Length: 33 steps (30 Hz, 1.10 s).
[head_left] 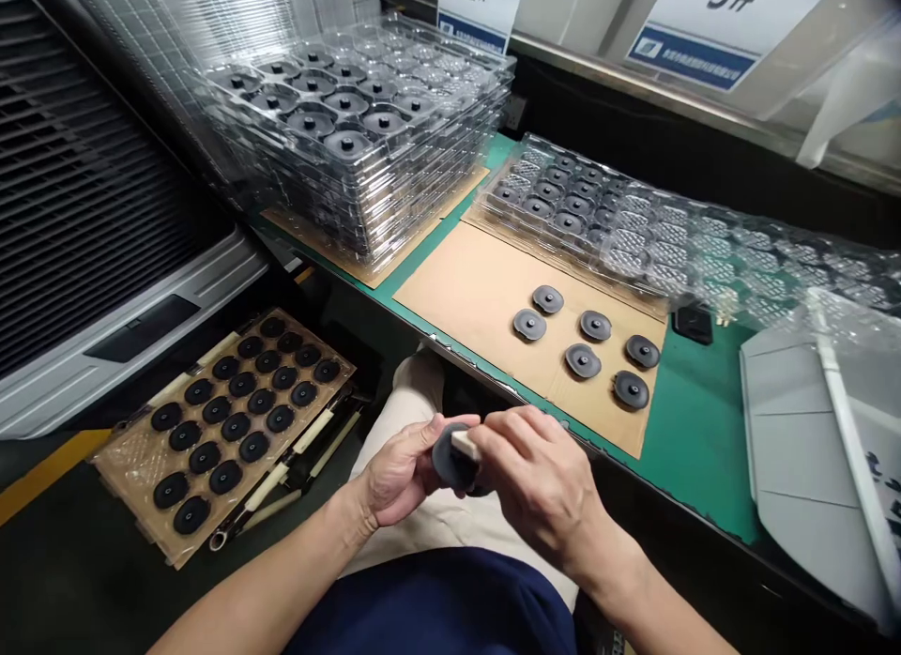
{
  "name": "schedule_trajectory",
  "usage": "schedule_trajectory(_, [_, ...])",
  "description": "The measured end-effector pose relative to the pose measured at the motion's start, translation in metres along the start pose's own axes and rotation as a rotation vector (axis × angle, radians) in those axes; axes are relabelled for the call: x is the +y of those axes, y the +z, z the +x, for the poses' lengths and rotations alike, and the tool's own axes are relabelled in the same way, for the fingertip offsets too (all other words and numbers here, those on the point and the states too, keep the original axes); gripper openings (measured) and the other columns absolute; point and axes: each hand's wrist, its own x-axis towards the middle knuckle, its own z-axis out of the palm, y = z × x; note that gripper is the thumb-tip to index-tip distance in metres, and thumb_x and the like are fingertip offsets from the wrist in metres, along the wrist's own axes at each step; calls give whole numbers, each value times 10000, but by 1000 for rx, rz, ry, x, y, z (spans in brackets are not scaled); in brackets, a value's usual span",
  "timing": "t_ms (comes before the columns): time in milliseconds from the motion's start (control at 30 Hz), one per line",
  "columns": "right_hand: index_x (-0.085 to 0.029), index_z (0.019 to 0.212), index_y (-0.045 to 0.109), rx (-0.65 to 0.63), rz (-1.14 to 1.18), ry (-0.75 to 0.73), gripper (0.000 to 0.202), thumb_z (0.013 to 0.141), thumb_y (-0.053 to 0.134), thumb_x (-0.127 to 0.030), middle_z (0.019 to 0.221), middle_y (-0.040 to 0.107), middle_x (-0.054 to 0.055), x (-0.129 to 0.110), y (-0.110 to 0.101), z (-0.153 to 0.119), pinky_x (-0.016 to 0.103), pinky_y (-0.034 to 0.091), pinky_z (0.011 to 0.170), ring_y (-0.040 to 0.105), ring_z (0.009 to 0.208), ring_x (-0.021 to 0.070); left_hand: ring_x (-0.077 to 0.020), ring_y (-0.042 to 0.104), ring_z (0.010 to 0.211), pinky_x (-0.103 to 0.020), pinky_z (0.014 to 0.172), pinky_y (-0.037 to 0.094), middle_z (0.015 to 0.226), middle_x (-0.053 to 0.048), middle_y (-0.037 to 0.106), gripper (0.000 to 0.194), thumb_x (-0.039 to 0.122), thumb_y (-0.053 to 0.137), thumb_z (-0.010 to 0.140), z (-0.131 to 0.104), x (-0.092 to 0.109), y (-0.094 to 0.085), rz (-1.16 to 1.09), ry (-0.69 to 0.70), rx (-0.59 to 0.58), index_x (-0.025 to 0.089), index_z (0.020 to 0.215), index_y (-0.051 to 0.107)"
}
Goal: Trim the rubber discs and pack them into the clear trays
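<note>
In front of my lap, my left hand [403, 469] grips a dark grey round disc part [446, 456] by its edge. My right hand [541, 479] is closed around a small pale flat-ended piece [463, 444], whose tip touches the disc's face. What the piece is, I cannot make out, as most of it is hidden by my fingers. Beyond my hands, several similar discs [583, 360] with small centre knobs lie on a brown cardboard sheet [457, 289] on the green tabletop.
A tall stack of clear trays [415, 200] with discs stands back left. Another clear tray [612, 251] lies behind the cardboard. Low at left, a brown tray [133, 458] holds black discs. A grey bin [788, 449] is at right, near a black object [694, 325].
</note>
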Motion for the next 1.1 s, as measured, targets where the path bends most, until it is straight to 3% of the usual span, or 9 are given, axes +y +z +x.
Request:
schedule_trajectory(100, [-173, 1165, 619, -43, 31, -63, 255, 1052, 392, -137, 1065, 670, 102, -4, 4, 0, 400, 419, 824, 565, 963, 241, -184, 645, 665, -300, 592, 523, 797, -87, 709, 463, 531, 698, 905, -2, 1, 1, -30, -19, -38, 107, 1073, 775])
schedule_trajectory(300, [-189, 922, 564, 96, 56, 216, 151, 1046, 476, -186, 803, 549, 47, -7, 17, -11, 343, 365, 659, 458, 713, 190, -170, 671, 847, -283, 773, 552, 1013, -89, 749, 449, 445, 750, 898, -4, 6, 2, -27, 330, 168, 152, 1239, 735])
schedule_trajectory(433, [-175, 989, 600, 20, -21, 160, 168, 1047, 442, -177, 856, 587, 65, -5, 13, -8, 373, 361, 695, 468, 758, 209, -169, 653, 691, -293, 619, 559, 874, -91, 732, 479, 504, 738, 887, -1, 2, -2, 30, 134, 76, 106, 1151, 759])
schedule_trajectory(600, [-169, 1196, 609, -124, -8, -188, 296, 1060, 347, -166, 1032, 660, 94, -3, -1, 13, 410, 388, 785, 546, 921, 247, -188, 659, 634, -297, 585, 552, 705, -83, 691, 489, 576, 694, 890, 2, -5, -3, -56, -82, -52, 92, 883, 765])
schedule_trajectory(733, [-176, 988, 592, 77, 38, 100, 177, 1063, 434, -203, 854, 592, 53, -7, 11, 10, 355, 363, 678, 502, 750, 193, -165, 699, 880, -258, 815, 565, 1011, -78, 765, 410, 439, 782, 871, -2, 6, 2, -135, 223, 46, 165, 1174, 747])
schedule_trajectory(833, [-202, 835, 509, 90, 130, 267, 217, 1049, 479, -216, 741, 486, 6, -8, 21, -2, 329, 329, 616, 440, 661, 163, -173, 701, 945, -248, 858, 559, 1061, -90, 769, 433, 399, 801, 861, -5, 14, 1, -60, 361, 107, 166, 1221, 735])
schedule_trajectory(933, [-193, 901, 556, 2, 36, 209, 176, 1047, 459, -201, 802, 541, 32, -6, 19, -3, 345, 339, 661, 459, 717, 187, -197, 699, 779, -313, 697, 610, 920, -110, 760, 443, 482, 759, 873, -4, 10, -5, 32, 196, 74, 115, 1120, 764])
schedule_trajectory(1033, [-202, 1098, 608, -134, -7, -54, 165, 1041, 453, -189, 973, 632, 63, -3, 8, 9, 374, 369, 733, 514, 841, 218, -222, 674, 609, -365, 514, 600, 756, -102, 716, 538, 616, 692, 869, -1, 1, -10, 47, -43, -10, 94, 973, 770])
schedule_trajectory(1100, [-213, 1173, 606, -175, 4, -223, 196, 1034, 468, -204, 1062, 653, 73, -2, 2, 17, 394, 389, 784, 541, 924, 236, -236, 691, 624, -377, 524, 604, 785, -103, 720, 560, 641, 676, 867, 0, -2, -10, -13, -114, -80, 104, 998, 765])
